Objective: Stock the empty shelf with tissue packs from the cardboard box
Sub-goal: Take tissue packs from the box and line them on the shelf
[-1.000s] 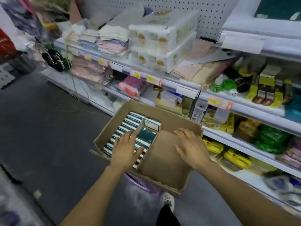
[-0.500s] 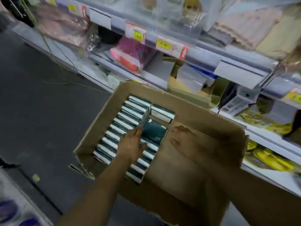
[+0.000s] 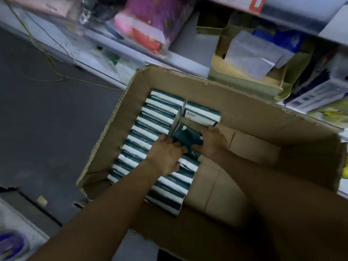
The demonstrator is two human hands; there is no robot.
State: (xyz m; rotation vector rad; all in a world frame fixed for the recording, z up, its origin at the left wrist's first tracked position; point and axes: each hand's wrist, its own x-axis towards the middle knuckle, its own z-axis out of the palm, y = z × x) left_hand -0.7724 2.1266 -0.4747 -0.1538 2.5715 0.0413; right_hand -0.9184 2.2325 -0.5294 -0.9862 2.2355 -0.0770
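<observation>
An open cardboard box [image 3: 250, 110] fills the middle of the head view. Its left half holds rows of several green-and-white tissue packs [image 3: 156, 117] standing on edge, and its right half shows bare cardboard floor. One dark green pack [image 3: 185, 137] lies flat on top of the rows. My left hand [image 3: 165, 155] grips its left side and my right hand [image 3: 211, 142] grips its right side. Another pack [image 3: 202, 113] stands just behind it.
White shop shelves run along the top of the view, with a pink and purple package [image 3: 150, 21], a small open carton [image 3: 250, 59] with a grey pack, and boxed goods [image 3: 318, 95] at right. Dark floor [image 3: 47, 119] lies left of the box.
My head has dropped closer to the box. My right hand moved left from the empty half of the box onto the flat pack, and both hands now hold it.
</observation>
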